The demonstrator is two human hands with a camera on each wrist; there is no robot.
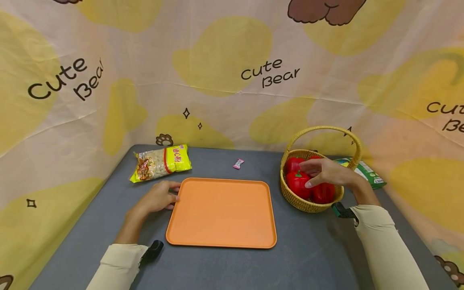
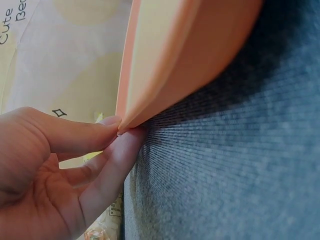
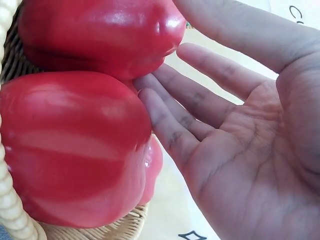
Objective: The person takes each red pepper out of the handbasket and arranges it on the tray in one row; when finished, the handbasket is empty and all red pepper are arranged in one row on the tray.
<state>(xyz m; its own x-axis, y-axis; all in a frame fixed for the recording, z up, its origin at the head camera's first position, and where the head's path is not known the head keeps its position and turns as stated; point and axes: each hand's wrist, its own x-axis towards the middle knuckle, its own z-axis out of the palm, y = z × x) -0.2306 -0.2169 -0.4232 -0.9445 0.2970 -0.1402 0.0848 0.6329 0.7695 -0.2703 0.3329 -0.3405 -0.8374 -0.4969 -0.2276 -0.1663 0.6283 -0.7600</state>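
Note:
An orange tray [image 1: 222, 213] lies on the table, and my left hand [image 1: 159, 196] pinches its left edge. The left wrist view shows the thumb and a finger of that hand [image 2: 65, 165] meeting at the tray's rim [image 2: 165, 65]. On the right stands a wicker basket [image 1: 308, 206] holding several red bell peppers [image 1: 298, 184]. My right hand [image 1: 328, 172] reaches over the basket under its handle, fingers spread and gently bent. In the right wrist view its fingertips come right up to two bell peppers [image 3: 75, 150], and the palm faces them.
A yellow bag of food [image 1: 159, 163] lies at the back left. A small pink wrapped candy [image 1: 238, 164] lies behind the tray. Behind the basket is a green packet [image 1: 373, 175], partly hidden by the right arm. A patterned cloth [image 1: 217, 80] hangs around the grey table [image 1: 224, 270].

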